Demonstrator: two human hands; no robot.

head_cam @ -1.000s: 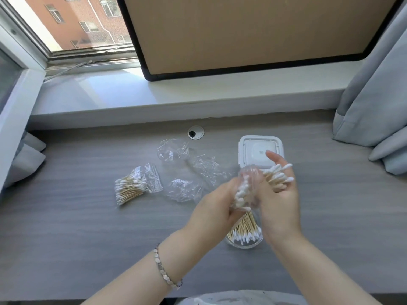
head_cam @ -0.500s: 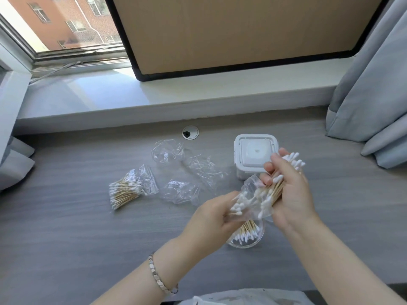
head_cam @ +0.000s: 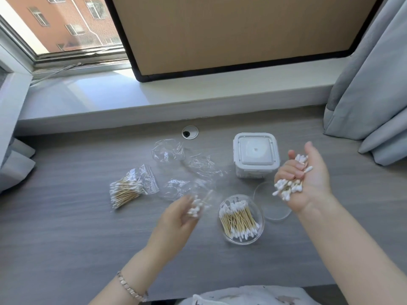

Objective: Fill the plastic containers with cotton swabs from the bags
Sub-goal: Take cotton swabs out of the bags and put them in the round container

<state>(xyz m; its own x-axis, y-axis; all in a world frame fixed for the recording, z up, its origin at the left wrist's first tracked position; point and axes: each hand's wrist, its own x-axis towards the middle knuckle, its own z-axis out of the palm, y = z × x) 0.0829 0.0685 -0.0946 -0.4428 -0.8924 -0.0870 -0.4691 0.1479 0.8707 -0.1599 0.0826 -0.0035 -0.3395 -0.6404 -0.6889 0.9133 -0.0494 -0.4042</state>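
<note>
Hands joined a moment ago are parting — the left hand (head_cam: 179, 219) is gripping the blurred clear bag (head_cam: 199, 205), the round container (head_cam: 241, 219) is standing exposed between them, the right hand (head_cam: 308, 179) is clutching loose cotton swabs (head_cam: 288, 186).

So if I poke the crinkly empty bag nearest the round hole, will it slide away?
Probably, since the empty bag looks thin, crumpled and very light. It would likely squash floppy under your finger rather than hold shape. The clear film might feel slippery too.
</note>
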